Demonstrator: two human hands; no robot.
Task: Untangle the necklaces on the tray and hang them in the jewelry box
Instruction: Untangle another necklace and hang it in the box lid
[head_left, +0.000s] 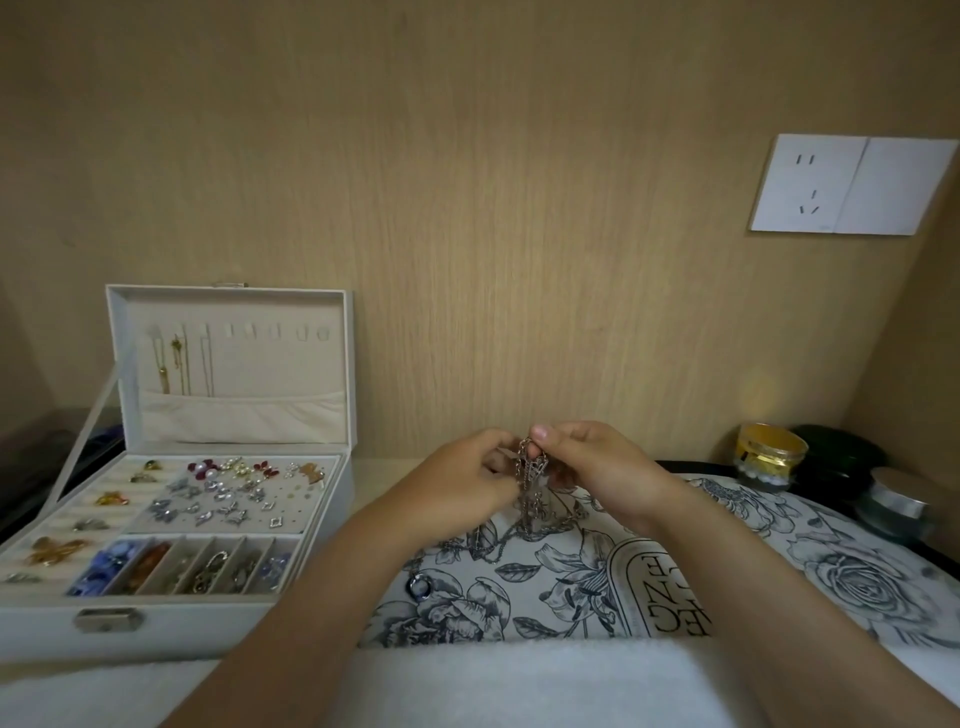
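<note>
- Two bare hands meet over the far middle of the scene: our left hand (470, 475) and our right hand (587, 462) are both pinched shut on a tangled bunch of silver chain necklaces (530, 480).
- We hold the top of the tangle lifted between the fingertips of both hands, the right thumb and forefinger closed on its highest loop.
- Several strands hang down from the tangle and trail onto the oval tray with a dark blue-grey floral print on cream (857, 577), lying slack across its far left part.
- One round blue-and-silver ring pendant (420, 588) rests on the tray near its left edge, just beside our left forearm; we cannot tell which chain it belongs to.
- We see printed lettering inside an arched frame on the tray, partly covered by our right forearm.
- Left of the tray stands the open white jewelry box (52, 631) on the pale desk (384, 470), its lid upright against the wood-grain wall.
- Three thin chains, at least two of them gold (179, 364), hang from the leftmost hooks inside the lid, their lower ends tucked into the cream pocket; the hooks to their right are bare.
- The box's base holds earrings, rings and brooches in a felt panel and a row of small compartments.
- A gold-lidded glass jar (771, 457) and darker jars stand at the tray's far right.
- A white wall socket plate (852, 184) sits on the wall at upper right.
- A white towel (519, 680) lies at the near edge.
</note>
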